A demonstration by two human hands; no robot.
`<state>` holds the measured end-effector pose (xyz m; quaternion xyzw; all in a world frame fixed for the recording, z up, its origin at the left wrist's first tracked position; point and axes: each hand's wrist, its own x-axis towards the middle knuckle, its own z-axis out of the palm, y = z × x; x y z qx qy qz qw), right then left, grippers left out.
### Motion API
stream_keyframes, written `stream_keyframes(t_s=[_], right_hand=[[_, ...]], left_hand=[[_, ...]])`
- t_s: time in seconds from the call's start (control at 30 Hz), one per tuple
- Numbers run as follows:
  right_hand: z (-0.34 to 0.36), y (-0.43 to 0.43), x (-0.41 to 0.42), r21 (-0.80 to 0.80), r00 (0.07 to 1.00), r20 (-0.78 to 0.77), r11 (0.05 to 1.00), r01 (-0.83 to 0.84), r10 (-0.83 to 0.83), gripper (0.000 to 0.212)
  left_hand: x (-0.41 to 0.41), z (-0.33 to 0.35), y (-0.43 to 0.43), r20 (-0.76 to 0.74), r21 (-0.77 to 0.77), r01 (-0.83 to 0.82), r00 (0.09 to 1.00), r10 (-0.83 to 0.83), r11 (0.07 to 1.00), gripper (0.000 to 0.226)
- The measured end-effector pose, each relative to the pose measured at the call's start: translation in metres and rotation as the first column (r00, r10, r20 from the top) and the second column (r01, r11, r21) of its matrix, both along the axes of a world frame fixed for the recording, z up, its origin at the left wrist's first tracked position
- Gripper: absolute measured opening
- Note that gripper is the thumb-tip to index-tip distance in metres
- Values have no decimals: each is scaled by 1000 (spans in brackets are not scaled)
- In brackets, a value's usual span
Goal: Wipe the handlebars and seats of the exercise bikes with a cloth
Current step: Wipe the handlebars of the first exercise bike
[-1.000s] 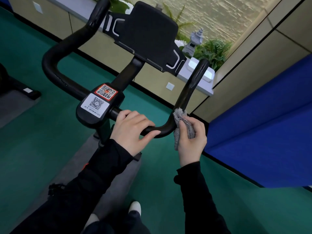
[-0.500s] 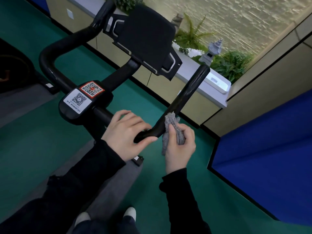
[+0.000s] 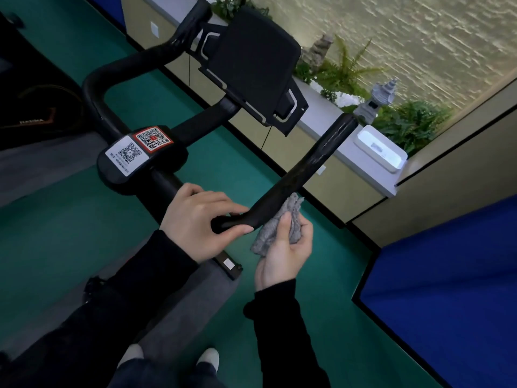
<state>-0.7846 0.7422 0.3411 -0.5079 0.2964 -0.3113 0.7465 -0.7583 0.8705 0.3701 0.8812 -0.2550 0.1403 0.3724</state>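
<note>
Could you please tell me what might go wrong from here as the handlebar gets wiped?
1. The left hand grips the handlebar near its bend, so that covered stretch may go unwiped.
2. The cloth is bunched in the right hand, so little of it may meet the bar.
3. Rubbing over the QR stickers could lift their edges.

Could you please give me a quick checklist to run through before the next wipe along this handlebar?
1. Left hand steadies the black curved handlebar: ok, it grips the bend.
2. Right hand holds the crumpled grey cloth: ok, pinched between thumb and fingers.
3. Cloth against the bar: ok, its top appears to touch the right prong.
4. Prong ahead unobstructed: ok.
5. Prong's surface already clean: cannot tell, only sheen shows.
</note>
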Motion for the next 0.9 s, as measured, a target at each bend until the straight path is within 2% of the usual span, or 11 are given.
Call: stream_keyframes(t_s=[0.13,0.37,0.53,0.7,0.9], right_hand=[[-4,7,-15,94,996,16,991,-93,92,6],[1,-9,3,322,973,75,918,-230,218,14],[-2,-3,-5,454,932,182,814,-361,312,19],[3,-6,1,581,922,146,724,-373,359,26],[11,-12,8,484,949,113,818,-312,294,25]], left_hand=[[-1,0,-1,-4,-24,-8,1000,8,1000,38],[-3,0,-1,-28,-37,-2,1000,1,999,42],[-3,1,-1,-13,-24,-9,1000,9,1000,41],[-2,0,-1,-11,-8,-6,1000,6,1000,38],[-1,-2,0,2,-8,4,1000,-4,1000,36]])
